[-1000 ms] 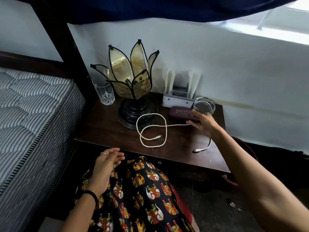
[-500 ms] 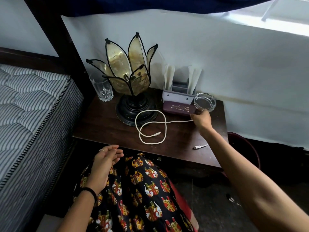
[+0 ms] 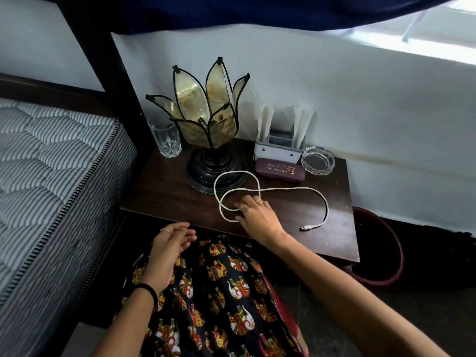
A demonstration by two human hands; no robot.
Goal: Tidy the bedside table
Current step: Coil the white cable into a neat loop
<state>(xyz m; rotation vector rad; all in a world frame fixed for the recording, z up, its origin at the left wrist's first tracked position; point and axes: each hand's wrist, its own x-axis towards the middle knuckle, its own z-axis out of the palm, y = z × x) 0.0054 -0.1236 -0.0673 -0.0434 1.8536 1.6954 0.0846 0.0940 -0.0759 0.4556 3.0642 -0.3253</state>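
Currently, a person sits facing a dark wooden bedside table (image 3: 164, 194) beside a striped mattress (image 3: 51, 161). The right hand (image 3: 258, 216) lies flat on the tabletop, fingers spread and lying over the near loop of a white charging cable (image 3: 288, 188); the grip is released, nothing pinched yet. The left hand (image 3: 171, 243) rests loosely in the lap, holding nothing.

The cable sprawls across the middle of the table in a loose figure-eight, one loop touching the black base of a petal-shaped lamp (image 3: 206, 119), the other curving right and ending in a plug near the front edge.

Risks, as a judgement: pulling the cable while it crosses itself could tighten it into a knot, and a loop dragged past the lamp base might catch there and jolt the lamp toward the drinking glass (image 3: 166, 137) just beside it.

Containers: the glass looks empty. A grey organiser (image 3: 278, 153) at the back wall holds white paddle-shaped items upright. A clear glass ashtray (image 3: 319, 161) beside it appears empty. A closed maroon case (image 3: 279, 171) lies in front of the organiser; its contents are hidden.
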